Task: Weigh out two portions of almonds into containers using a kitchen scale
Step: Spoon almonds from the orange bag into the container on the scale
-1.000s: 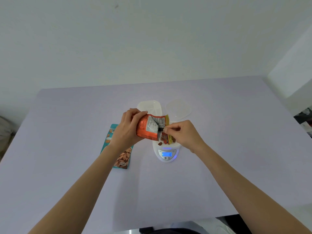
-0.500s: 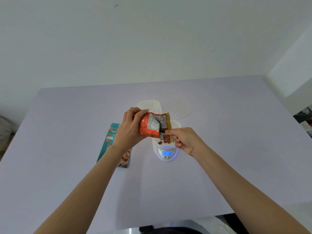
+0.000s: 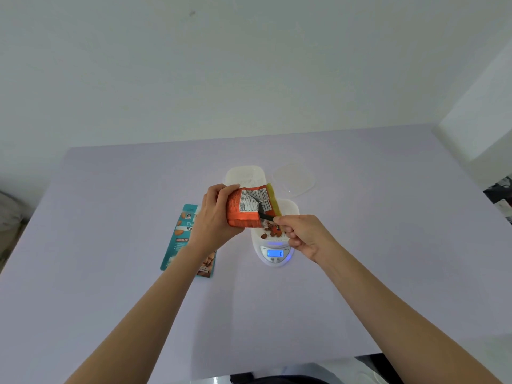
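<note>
Almonds (image 3: 270,231) dropping into container (image 3: 291,207) on scale (image 3: 274,252). Left hand (image 3: 214,217) grasps tilted orange bag (image 3: 246,207); right hand (image 3: 302,232) pinches its mouth, metering flow. Display reads 18.

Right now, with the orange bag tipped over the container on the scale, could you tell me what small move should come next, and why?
Probably keep the orange bag tilted in the left hand and let the right hand ease out a few more almonds. Only a few lie in the container on the scale, whose display seems to read 18, and a second container waits behind.
</note>
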